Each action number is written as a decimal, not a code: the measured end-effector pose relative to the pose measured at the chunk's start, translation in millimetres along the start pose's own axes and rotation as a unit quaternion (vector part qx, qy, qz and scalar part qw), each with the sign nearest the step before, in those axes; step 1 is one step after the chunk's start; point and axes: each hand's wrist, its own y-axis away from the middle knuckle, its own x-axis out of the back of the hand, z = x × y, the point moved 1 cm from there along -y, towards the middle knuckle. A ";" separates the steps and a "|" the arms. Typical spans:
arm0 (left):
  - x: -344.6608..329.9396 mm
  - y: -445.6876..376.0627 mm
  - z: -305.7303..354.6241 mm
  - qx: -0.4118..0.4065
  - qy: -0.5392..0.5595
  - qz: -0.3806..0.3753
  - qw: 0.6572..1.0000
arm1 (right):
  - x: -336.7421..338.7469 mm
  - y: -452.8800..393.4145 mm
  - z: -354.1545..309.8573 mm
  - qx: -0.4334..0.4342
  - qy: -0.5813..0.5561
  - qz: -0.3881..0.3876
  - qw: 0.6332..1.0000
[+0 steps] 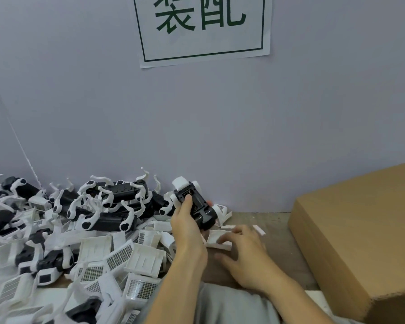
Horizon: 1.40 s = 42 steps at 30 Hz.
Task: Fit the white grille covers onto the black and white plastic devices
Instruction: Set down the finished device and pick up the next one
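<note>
at the bottom centre of the frame, grey fabric (232, 305) of the person's clothing fills the lower edge, with both forearms reaching up from it. the right hand (246, 256), lower centre-right, lies palm down with fingers spread and slightly bent; its fingertips touch a white grille cover (216, 238) lying on the brown worktop (276, 220). whether the fingers have hold of that cover cannot be told. the left hand (185, 224), just left of it and raised, grips a black and white plastic device (195, 202), thumb across the black body, fingers wrapped behind; the device is held tilted, white end up, above the worktop at frame centre. a small white strip (259, 229) lies just beyond the right hand. lower left holds a loose heap of white grille covers (117, 256), some mesh side up, some showing the ribbed back. beyond and to the left, a pile of black and white devices (112, 202) with curved white arms rests against the wall. at right, a closed cardboard box (360, 230) sits on the worktop, well apart from the hands. the pale grey wall (197, 125) rises behind, carrying a white paper sign (204, 29) with green characters and a green border at top centre.
</note>
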 end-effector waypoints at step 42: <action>-12.0 21.6 -22.6 -0.133 -0.237 -0.174 0.946 | 44.4 -0.9 -12.0 0.026 -0.340 0.213 0.916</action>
